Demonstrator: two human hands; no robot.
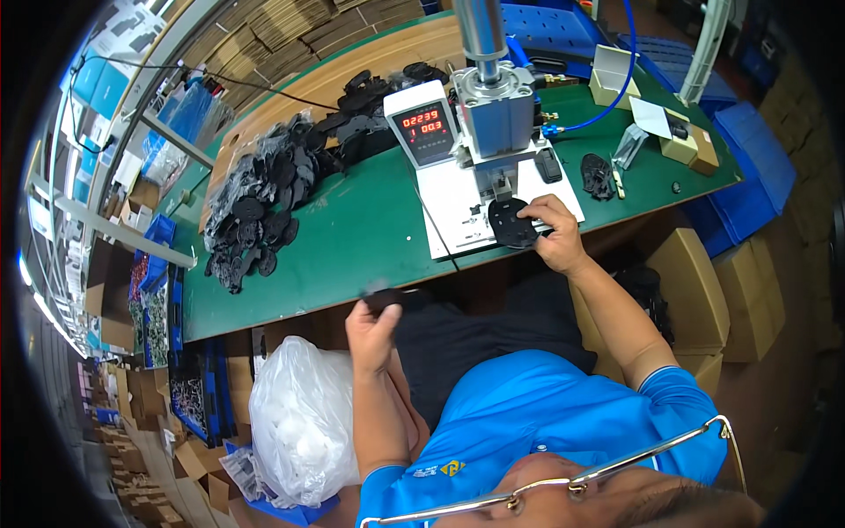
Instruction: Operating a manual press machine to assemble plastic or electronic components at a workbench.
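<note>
My right hand point(556, 234) pinches the edge of a flat, rounded black plastic part point(510, 225). That part lies beneath the head of a bench press point(495, 119), over its white base plate point(451, 209). Lower and to the left, just off the table's front edge, my left hand point(372, 334) is closed on another dark flat piece point(384, 298), partly blurred, whose exact shape I cannot make out. A digital counter box point(422, 125) with red lit digits stands at the press's left side.
A large heap of black parts point(268, 189) covers the left of the green table point(352, 224). Small open boxes point(613, 75) stand at the right, near a blue air hose point(607, 114). A white plastic bag point(302, 422) and cardboard cartons point(687, 286) sit below the table.
</note>
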